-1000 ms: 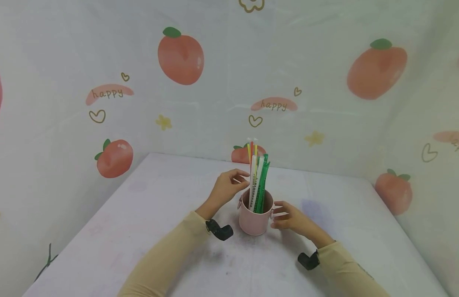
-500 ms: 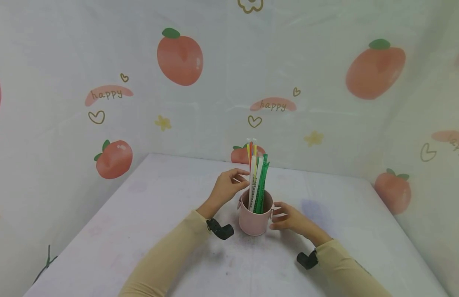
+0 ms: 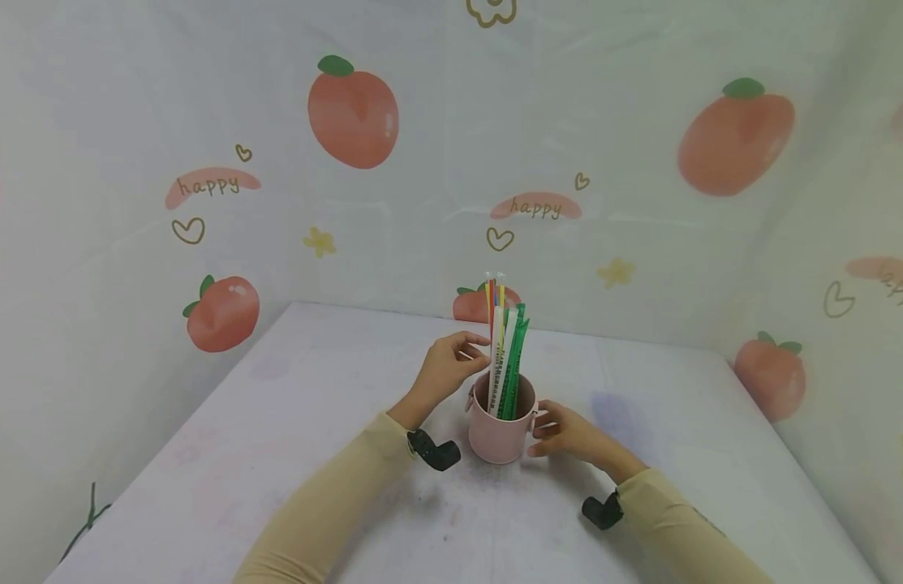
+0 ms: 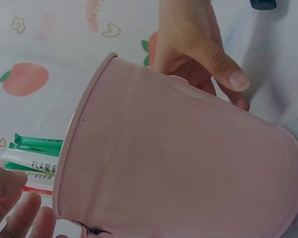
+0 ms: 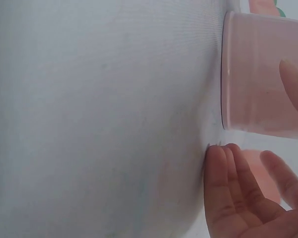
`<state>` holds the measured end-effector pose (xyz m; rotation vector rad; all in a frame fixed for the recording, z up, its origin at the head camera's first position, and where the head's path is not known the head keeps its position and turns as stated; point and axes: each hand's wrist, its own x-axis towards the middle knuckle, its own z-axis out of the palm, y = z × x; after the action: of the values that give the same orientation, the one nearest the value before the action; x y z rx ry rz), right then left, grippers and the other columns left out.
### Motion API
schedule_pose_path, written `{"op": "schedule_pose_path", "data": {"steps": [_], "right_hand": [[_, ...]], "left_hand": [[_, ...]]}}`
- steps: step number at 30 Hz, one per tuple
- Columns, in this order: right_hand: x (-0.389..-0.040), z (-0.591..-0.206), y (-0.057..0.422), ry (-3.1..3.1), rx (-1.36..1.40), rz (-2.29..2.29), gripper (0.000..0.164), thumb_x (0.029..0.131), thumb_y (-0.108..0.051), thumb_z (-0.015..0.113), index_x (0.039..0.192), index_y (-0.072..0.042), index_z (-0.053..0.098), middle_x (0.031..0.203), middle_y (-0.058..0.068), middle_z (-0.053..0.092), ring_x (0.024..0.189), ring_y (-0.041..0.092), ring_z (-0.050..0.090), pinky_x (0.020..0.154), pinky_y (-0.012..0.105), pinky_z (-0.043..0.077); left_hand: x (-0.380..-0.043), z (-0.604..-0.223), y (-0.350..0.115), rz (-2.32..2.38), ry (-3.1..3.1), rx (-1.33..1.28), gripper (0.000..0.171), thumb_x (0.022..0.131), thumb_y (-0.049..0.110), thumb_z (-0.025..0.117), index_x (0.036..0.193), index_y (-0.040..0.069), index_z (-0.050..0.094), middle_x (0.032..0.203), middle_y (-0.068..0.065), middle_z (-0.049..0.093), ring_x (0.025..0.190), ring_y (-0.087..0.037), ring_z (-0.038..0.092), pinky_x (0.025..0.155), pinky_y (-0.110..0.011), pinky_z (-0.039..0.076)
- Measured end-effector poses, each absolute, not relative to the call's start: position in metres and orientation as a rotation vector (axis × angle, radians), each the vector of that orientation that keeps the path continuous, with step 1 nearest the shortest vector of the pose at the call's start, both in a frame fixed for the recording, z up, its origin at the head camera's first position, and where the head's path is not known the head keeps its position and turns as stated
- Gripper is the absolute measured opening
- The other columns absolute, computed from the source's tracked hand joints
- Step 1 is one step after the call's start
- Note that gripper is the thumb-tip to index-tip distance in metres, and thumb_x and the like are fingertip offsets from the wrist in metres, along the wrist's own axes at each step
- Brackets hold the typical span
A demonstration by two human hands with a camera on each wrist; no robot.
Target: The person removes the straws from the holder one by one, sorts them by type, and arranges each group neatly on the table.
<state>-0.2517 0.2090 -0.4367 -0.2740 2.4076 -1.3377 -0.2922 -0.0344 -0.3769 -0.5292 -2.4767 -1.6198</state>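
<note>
A pink bucket (image 3: 496,440) with small side handles stands upright on the table. Wrapped drinking straws stick up out of it: green-wrapped ones (image 3: 519,349), white paper-wrapped ones (image 3: 497,381) and thin coloured ones (image 3: 492,294) behind. To the left of the straws, my left hand (image 3: 444,365) hovers over the rim with loosely bent fingers; whether a fingertip touches a straw cannot be told. My right hand (image 3: 571,434) is beside the bucket's right handle, fingers spread and slightly bent. The right wrist view shows its fingers (image 5: 218,173) low by the tabletop, holding nothing.
A white cloth covers the table (image 3: 290,503), and a fruit-patterned curtain (image 3: 422,203) hangs behind and at both sides. Each wrist wears a black camera, such as the left wrist camera (image 3: 434,451). A dark green twig-like thing (image 3: 89,519) is at the left edge.
My right hand has lowered slightly along the bucket's side. The left hand, bucket and straws stay practically where they were; the whole view has shifted a little.
</note>
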Motion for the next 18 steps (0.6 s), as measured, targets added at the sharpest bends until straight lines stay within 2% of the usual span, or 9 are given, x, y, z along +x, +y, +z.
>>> {"op": "schedule_pose_path", "data": {"steps": [13,18], "right_hand": [[-0.2577,-0.4412,0.2038,2.465,-0.23,-1.26,0.091,0.073,-0.013,0.085,0.142,0.011,0.032,0.12,0.021,0.059,0.106,0.026,0.059,0.098,0.046,0.049],[-0.2592,-0.4395,0.2012,2.473,-0.216,-1.24,0.088,0.072,-0.013,0.086,0.142,0.008,0.036,0.117,0.018,0.06,0.103,0.024,0.058,0.094,0.043,0.051]], "left_hand": [[-0.2944,-0.3802,-0.0331,-1.657,-2.469,-0.514,0.024,0.087,0.014,0.073,0.109,0.005,0.069,0.092,-0.011,0.072,0.076,-0.017,0.066,0.071,-0.028,0.056],[-0.295,-0.3805,-0.0317,-1.652,-2.476,-0.51,0.023,0.087,0.015,0.073,0.107,0.005,0.069,0.092,-0.011,0.072,0.077,-0.017,0.065,0.072,-0.029,0.056]]}}
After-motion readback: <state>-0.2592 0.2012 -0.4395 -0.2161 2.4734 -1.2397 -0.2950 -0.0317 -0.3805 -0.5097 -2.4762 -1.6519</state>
